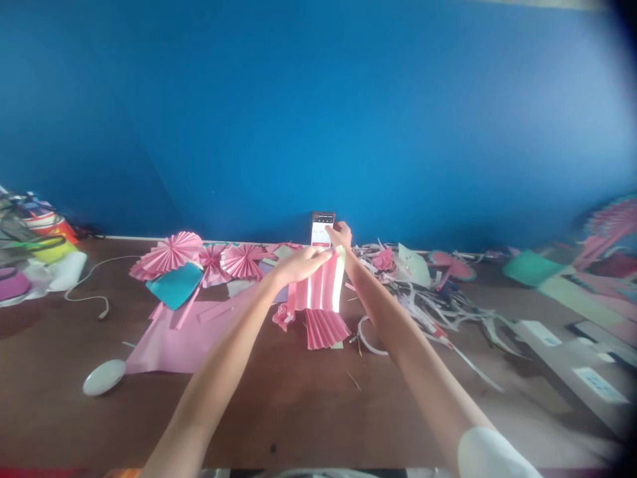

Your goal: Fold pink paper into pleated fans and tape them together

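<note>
A phone [322,229] stands upright against the blue wall with its screen lit. My right hand [341,236] is at its right edge, a finger reaching onto the screen. My left hand [301,263] is closed at the top edge of a pleated pink paper [316,289] with pale strips along its folds. That sheet hangs below the hand and partly covers a second pleated pink paper [326,328], whose lower part fans out on the table. A crumpled pink paper piece [283,317] lies to the left.
Pink paper fans [176,251] and a teal paper piece [175,285] lie left, beside a pink sheet [186,338]. A white oval object [104,378] sits near a white cable [87,279]. Paper strips [442,309] are heaped right. A blue wall [318,119] bounds the table [298,411].
</note>
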`<state>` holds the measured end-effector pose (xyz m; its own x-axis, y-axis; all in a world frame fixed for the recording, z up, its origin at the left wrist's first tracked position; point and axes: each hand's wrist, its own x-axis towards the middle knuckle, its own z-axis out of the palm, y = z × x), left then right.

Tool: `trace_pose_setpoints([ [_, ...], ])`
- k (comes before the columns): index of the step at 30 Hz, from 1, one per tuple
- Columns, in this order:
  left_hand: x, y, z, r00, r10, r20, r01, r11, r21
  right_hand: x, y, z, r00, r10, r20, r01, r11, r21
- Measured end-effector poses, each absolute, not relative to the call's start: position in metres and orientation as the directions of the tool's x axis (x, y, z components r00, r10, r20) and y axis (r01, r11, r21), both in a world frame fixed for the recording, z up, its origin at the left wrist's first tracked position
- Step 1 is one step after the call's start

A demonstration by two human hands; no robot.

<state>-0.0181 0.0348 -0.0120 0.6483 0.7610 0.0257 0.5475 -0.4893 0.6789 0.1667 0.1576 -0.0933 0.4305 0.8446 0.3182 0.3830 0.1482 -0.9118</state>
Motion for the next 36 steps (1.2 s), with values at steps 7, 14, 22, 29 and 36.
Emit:
trace_pose_setpoints([
  [7, -0.02, 0.033, -0.007, 0.635, 0.772, 0.022, 0.555, -0.476, 0.682, 0.166, 0.159, -0.104, 0.42, 0.854, 0.308, 0.353, 0.16, -0.922],
  [14, -0.017, 0.029, -0.006, 0.728, 0.686, 0.005, 0.492, -0.527, 0.693, 0.17, 0.161, -0.111, 0.409, 0.879, 0.246, 0.306, 0.122, -0.944],
  [22, -0.015, 0.033, -0.012, 0.699, 0.714, 0.028, 0.514, -0.53, 0.675, 0.179, 0.159, -0.107, 0.41, 0.888, 0.206, 0.284, 0.09, -0.955],
  [29, -0.009, 0.033, -0.015, 0.703, 0.711, 0.035, 0.508, -0.536, 0.675, 0.181, 0.156, -0.1, 0.408, 0.897, 0.17, 0.271, 0.059, -0.961],
  [36, -0.007, 0.035, -0.019, 0.705, 0.705, 0.074, 0.491, -0.561, 0.667, 0.179, 0.142, -0.089, 0.438, 0.884, 0.163, 0.248, 0.056, -0.967],
])
